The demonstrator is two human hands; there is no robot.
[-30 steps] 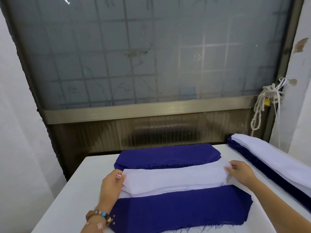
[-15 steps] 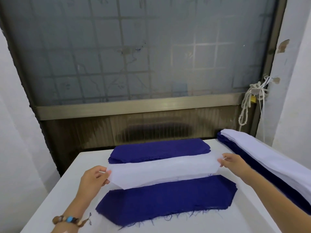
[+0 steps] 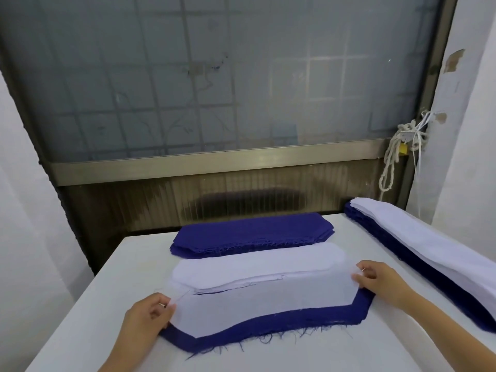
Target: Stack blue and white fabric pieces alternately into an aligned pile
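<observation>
Left hand (image 3: 150,314) and right hand (image 3: 382,281) pinch white piece (image 3: 263,304) ends over blue piece (image 3: 268,330); uneven release could skew it.

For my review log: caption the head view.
Left hand and right hand pinch a white piece atop a blue piece.

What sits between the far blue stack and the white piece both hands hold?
A white fabric pile, between blue stack and held white piece; head view.
</observation>
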